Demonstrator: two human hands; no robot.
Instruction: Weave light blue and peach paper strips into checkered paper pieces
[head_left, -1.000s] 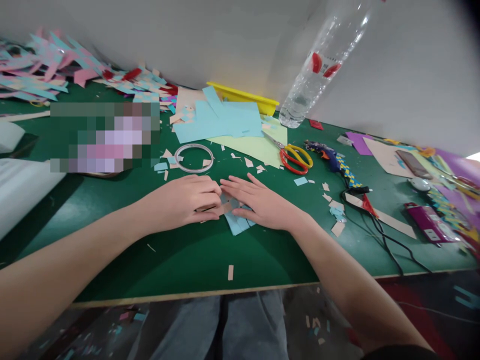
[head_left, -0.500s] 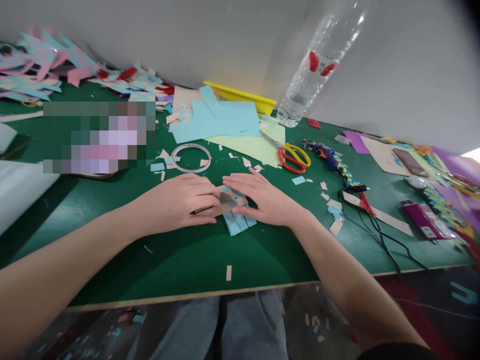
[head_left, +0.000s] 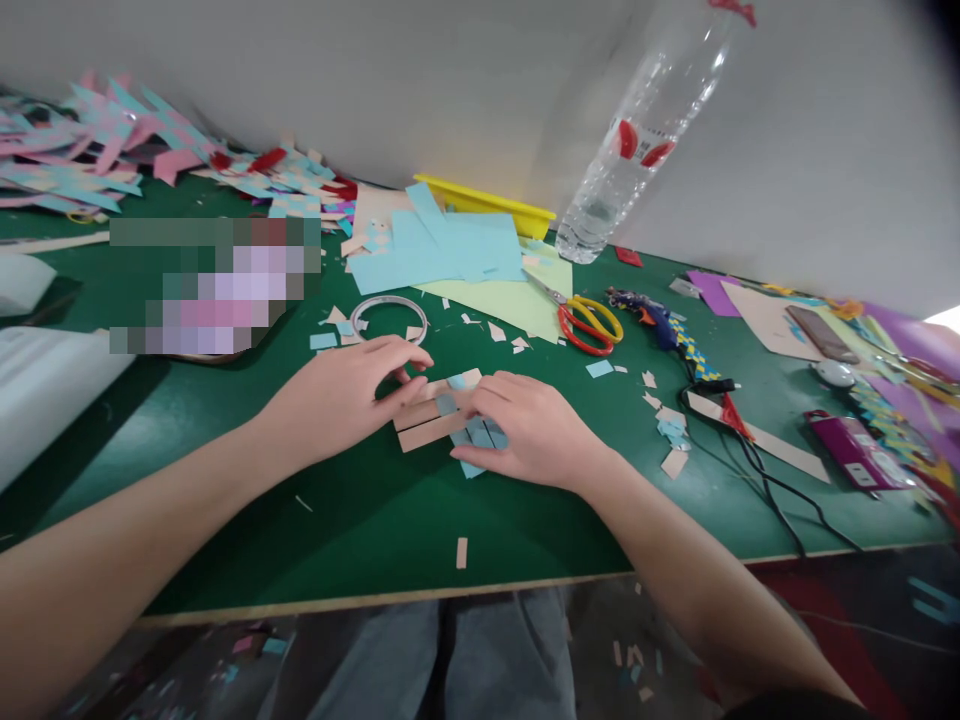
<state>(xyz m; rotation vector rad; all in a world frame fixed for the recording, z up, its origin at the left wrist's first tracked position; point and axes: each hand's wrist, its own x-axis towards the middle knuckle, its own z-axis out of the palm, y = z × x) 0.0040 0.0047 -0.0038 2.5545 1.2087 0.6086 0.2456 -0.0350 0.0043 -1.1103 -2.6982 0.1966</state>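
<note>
A small weave of pink and light blue paper strips point(head_left: 433, 432) lies on the green table in front of me, pink strips crossing blue ones. My left hand point(head_left: 352, 385) is at its left end, index finger and thumb apart, the thumb by the upper pink strip; its other fingers are partly hidden. My right hand point(head_left: 525, 425) covers the right side of the weave, fingertips bent down onto the strips and thumb at the lower blue ends. Much of the blue part is hidden under that hand.
Behind my hands lie a roll of tape point(head_left: 390, 318), blue paper sheets point(head_left: 465, 245) and scissors point(head_left: 589, 325). A tilted clear bottle point(head_left: 622, 150) stands by the wall. Black cords point(head_left: 757, 480) and a purple pack point(head_left: 855, 450) lie right, paper scraps point(head_left: 671, 430) nearer. The table edge point(head_left: 360, 603) is close.
My left hand has lifted and drawn back from the weave, uncovering the pink strips. My right hand's fingers have bent from lying flat, and its thumb has moved lower.
</note>
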